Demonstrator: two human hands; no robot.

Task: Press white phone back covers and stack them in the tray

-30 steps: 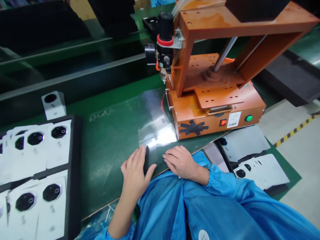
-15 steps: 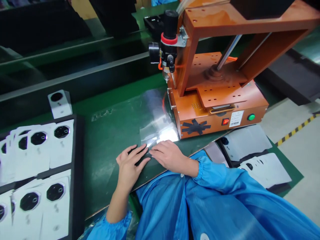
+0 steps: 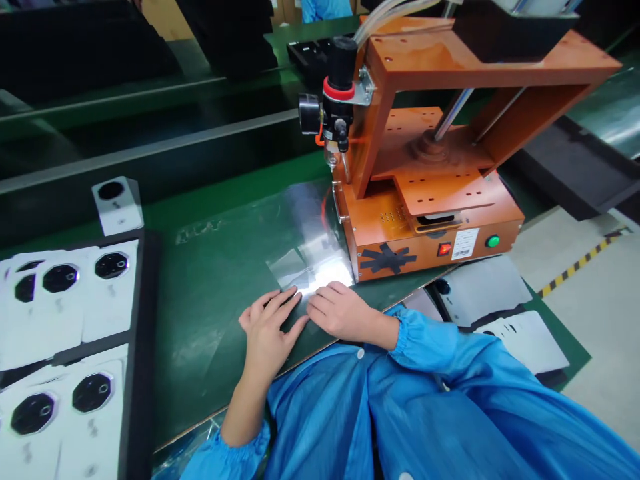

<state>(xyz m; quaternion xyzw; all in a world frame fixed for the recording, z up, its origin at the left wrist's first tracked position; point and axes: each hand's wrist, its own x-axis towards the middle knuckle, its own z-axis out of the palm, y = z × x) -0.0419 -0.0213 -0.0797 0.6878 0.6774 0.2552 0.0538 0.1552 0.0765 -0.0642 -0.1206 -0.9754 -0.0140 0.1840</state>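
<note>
A small clear plastic film (image 3: 287, 268) shows just beyond my fingertips, near the front edge of the green table. My left hand (image 3: 271, 330) has its fingers bent over the film's near edge, with the thumb below them. Close beside it, my right hand (image 3: 341, 311) keeps its fingers together at the film's right side, its thumb hidden. Glare and the fingers hide the exact grip. Under the film lies a larger clear sheet (image 3: 240, 230), shining brightly near the machine.
An orange press (image 3: 440, 247) with a pressure regulator (image 3: 339, 107) stands at the right. Black trays hold several white phone back covers (image 3: 107, 300) at left. One cover (image 3: 119, 212) lies behind that tray; more covers (image 3: 485, 287) lie at the right front.
The small film now shows as a flat square beyond my left fingers, where only a thin edge showed before. Both hands have shifted slightly right in view, as the camera view turned.
</note>
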